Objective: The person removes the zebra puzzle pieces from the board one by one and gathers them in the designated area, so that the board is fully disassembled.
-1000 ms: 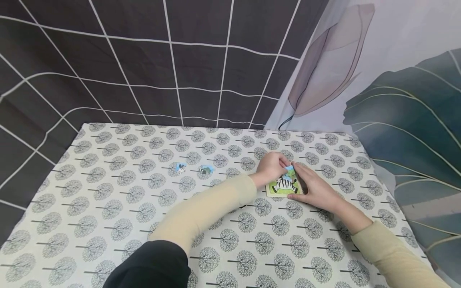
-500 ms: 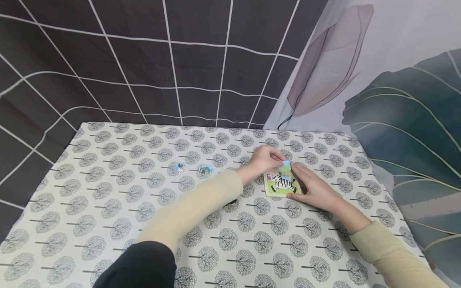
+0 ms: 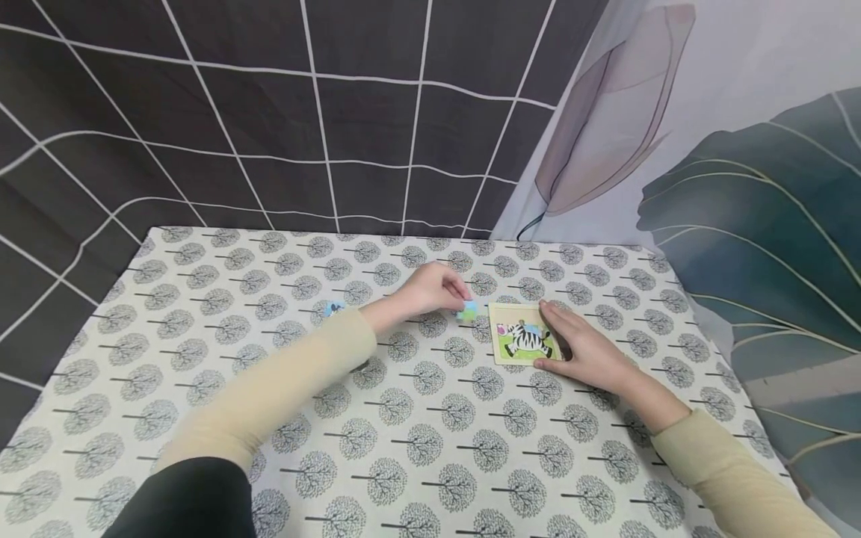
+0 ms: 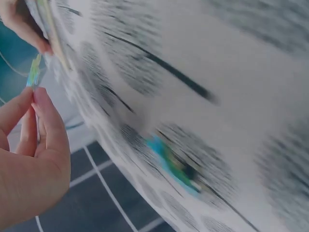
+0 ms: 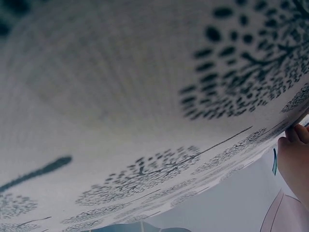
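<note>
My left hand (image 3: 433,291) pinches a small blue-and-green puzzle piece (image 3: 467,311) between thumb and fingertips, just left of the puzzle board. In the left wrist view the pinched piece (image 4: 34,72) stands on edge above the fingertips. The square wooden puzzle board (image 3: 496,347) lies flat, with a zebra body on green in its lower part and pale bare wood across the top. My right hand (image 3: 585,347) holds the board's right side, thumb at the lower edge and fingers at the upper corner. In the right wrist view only part of that hand (image 5: 294,159) shows.
A blue-and-white puzzle piece (image 3: 334,307) lies on the tree-print cloth (image 3: 430,448) to the left. Another piece (image 4: 174,166), blue and green, shows on the cloth in the left wrist view; my left arm hides it from the head view. A dark gridded curtain (image 3: 269,112) hangs behind.
My left hand has lifted the blue-and-green piece off the board's upper part and carried it left. My right hand stays at the board's right side.
</note>
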